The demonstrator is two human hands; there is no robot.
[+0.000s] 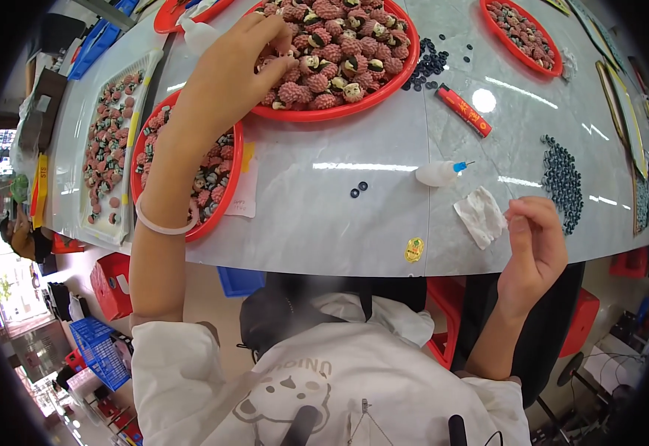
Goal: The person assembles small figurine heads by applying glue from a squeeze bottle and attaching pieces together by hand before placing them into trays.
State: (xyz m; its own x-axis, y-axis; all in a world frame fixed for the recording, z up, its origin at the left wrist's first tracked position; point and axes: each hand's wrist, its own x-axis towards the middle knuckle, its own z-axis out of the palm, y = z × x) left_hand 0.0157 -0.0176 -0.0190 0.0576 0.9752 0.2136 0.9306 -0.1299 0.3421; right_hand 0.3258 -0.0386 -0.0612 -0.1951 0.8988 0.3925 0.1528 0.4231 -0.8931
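Well left of the left grip, a white rectangular plastic tray [148, 74] of pink and grey pieces lies on the glossy grey worktop [302, 223]; nearer, partly under that forearm, stands a smaller red round plastic basket [238, 160]. The left grip [231, 63] is at a large red round plastic basket [324, 116], thumb and forefinger curled toward each other at the pink knobbly pieces [329, 53] — whether they have closed on one, I cannot tell. Between the two grips lie two small black rings [363, 186] and a white squeeze bottle with a blue needle tip [436, 175]. A crumpled white tissue [480, 215] is just left of the right grip [536, 249], whose thumb and forefinger nearly meet; I cannot tell if it holds anything. Small dark beads [562, 182] lie beyond it. The step in hand looks like picking out one piece; the next move probably calls for a light pinch.
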